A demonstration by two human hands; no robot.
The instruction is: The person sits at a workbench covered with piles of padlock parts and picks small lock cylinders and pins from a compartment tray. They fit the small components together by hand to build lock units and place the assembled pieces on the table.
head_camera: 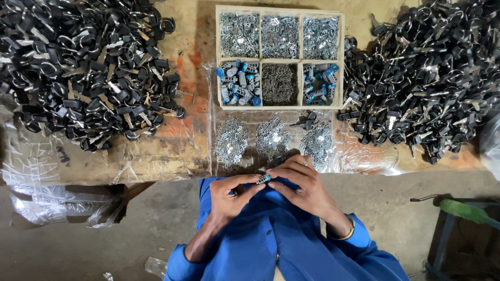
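Holding 1 small lock cylinder (263, 179), silver with a blue end, between both hands just off the near edge of the surface (156, 156), over my lap.

Step in hand, as I judge it: fitting small metal parts into the cylinder; the next move calls for fine fingertip work and probably 1 more piece picked from the loose piles.

Left hand (234, 195): fingers curled, thumb and forefinger closed on the cylinder's near end, wrist bent inward.
Right hand (302, 184): arched over the cylinder, fingertips pinching its far end; bangle at the wrist.

Stock within reach:
- 3 loose piles of small silver stampings (273, 138) on clear plastic, just ahead of my hands.
- 1 wooden tray (279, 60) of 6 compartments: 3 of silver parts, 2 of blue-ended cylinders, 1 of dark springs or pins.
- 2 heaps of black-headed keys (88, 67), 1 at each side.
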